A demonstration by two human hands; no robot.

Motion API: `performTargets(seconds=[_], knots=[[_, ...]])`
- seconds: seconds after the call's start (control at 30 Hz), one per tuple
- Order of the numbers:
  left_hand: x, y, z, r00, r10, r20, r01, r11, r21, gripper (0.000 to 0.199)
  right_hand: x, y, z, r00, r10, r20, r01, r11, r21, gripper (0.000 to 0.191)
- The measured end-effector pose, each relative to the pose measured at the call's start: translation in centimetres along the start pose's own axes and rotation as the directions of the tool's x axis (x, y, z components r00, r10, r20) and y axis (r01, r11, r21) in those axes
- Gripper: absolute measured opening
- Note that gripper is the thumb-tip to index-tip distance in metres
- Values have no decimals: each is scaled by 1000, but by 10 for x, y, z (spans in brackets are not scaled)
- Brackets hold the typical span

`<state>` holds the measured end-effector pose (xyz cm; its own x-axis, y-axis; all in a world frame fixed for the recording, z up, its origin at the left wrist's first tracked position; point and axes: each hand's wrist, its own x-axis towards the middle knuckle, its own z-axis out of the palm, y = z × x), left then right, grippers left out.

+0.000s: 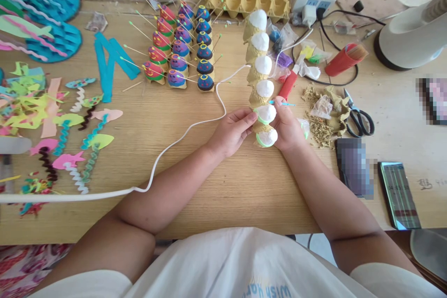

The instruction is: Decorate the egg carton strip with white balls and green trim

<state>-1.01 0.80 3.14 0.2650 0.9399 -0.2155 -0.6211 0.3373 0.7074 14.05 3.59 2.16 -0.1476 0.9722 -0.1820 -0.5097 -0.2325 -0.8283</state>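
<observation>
A strip of egg-carton cups [259, 95] stands out from my hands toward the back of the table, its several domes covered in white. Light green material edges the two nearest domes. My left hand [234, 131] pinches the strip's left side near the close end. On the right side, my right hand [288, 125] supports the strip and holds a thin blue tool [289, 104] between thumb and fingers. Further left stand painted egg-carton strips in red [161, 41], purple [180, 48] and dark blue [204, 51], with faces and green-tipped sticks.
A white cable [188, 131] crosses the table on the left. Paper cutouts [31, 98] lie far left. On the right are scissors [359, 118], a phone [399, 195], a red stick holder [344, 60] and a lamp base [398, 44]. A power strip [314, 0] sits behind.
</observation>
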Motion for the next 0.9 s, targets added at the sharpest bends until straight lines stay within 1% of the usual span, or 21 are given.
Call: performTargets(seconds=[0.27,0.4,0.5,0.67,0.8,0.9], knots=[[0,1,-1,1000,-9,-2,9,1000,-28,36,-1,-1,1,1000,0,-5,0,1000,7,37],[1,2,-2,998,-47,-38,46,999,-26,33,-1,-1,2,1000,-1,0,1,1000,-6,36],[2,1,-3,998,-44,-48,42,998,-42,29,-1,-1,1,1000,-6,-6,6,1000,7,36],[3,0,-2,999,-38,-21,37,997,-63,28,-1,0,0,999,-19,28,18,999,40,38],[3,0,-3,998,-41,-57,38,998,-55,30,-1,0,0,1000,-11,7,11,999,38,37],[2,0,-4,999,-37,-22,36,998,-44,32,1,1,-2,1000,-5,-6,6,999,37,37]])
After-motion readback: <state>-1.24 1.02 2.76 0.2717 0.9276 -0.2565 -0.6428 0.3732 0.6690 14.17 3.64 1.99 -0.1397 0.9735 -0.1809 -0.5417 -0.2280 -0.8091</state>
